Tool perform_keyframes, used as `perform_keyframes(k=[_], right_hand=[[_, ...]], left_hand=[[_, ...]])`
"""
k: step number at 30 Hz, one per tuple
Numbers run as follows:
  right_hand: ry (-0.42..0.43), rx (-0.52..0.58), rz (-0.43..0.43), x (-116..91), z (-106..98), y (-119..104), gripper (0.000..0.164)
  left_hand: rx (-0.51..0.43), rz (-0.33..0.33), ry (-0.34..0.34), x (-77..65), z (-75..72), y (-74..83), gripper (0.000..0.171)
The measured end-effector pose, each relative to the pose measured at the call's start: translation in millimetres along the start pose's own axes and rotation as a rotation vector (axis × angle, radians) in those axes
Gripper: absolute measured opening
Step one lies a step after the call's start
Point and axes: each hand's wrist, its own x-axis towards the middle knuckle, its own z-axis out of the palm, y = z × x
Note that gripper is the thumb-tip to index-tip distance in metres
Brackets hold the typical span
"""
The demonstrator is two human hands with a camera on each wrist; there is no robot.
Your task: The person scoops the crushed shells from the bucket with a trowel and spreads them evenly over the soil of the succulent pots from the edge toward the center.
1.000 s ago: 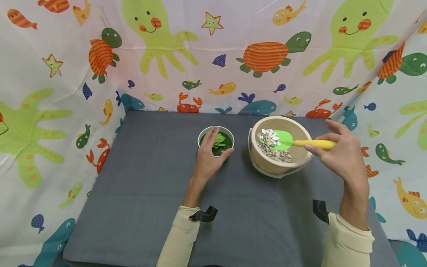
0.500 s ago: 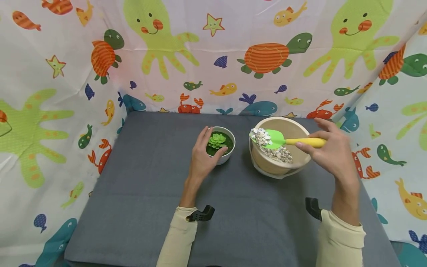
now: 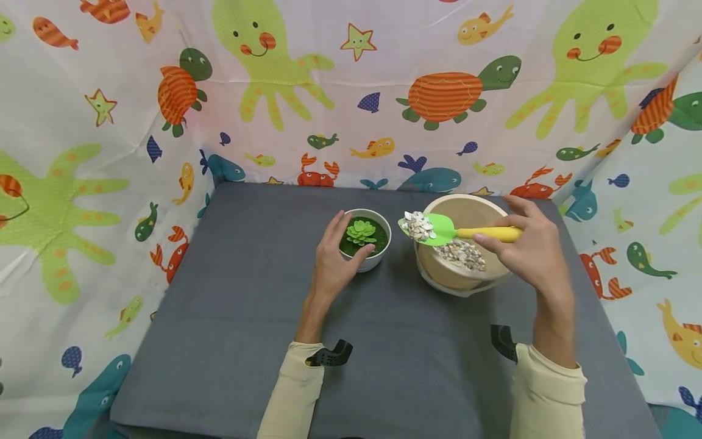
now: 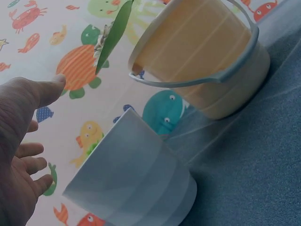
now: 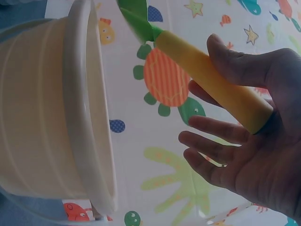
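Note:
My right hand pinches the yellow handle of a small trowel between thumb and fingers. On its green blade sits a heap of whitish shell bits, held above the left rim of a beige bucket. More shell bits lie inside the bucket. To the left stands a small white pot holding a bright green succulent in dark green filling. My left hand is spread about the pot's left and near side. Its fingers look straight and apart from the pot in the left wrist view.
Both containers stand upright on a grey cloth-covered table, near its back edge. The bucket's pale carrying handle hangs down its side. A white curtain printed with sea animals rises behind and on both sides.
My right hand has carried the loaded trowel left, from over the bucket's inside to past its left rim. The left hand has shifted slightly left off the pot's top, leaving the succulent more exposed.

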Motion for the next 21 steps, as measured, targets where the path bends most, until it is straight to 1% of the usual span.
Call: perform_keyframes(k=[6,11,21], right_hand=[[-0.017,0.009,-0.019,5,7,-4,0.032],[-0.039,0.02,-0.052,10,16,-5,0.031],[-0.089,0.043,-0.073,17,29,-17,0.028]], left_hand=[[0.0,-0.007,-0.017,-0.6,-0.7,-0.8,0.079],[0.004,-0.008,-0.016,-1.6,-0.5,-3.2,0.08],[0.014,-0.023,-0.002,-3.5,-0.4,-9.7,0.078]])
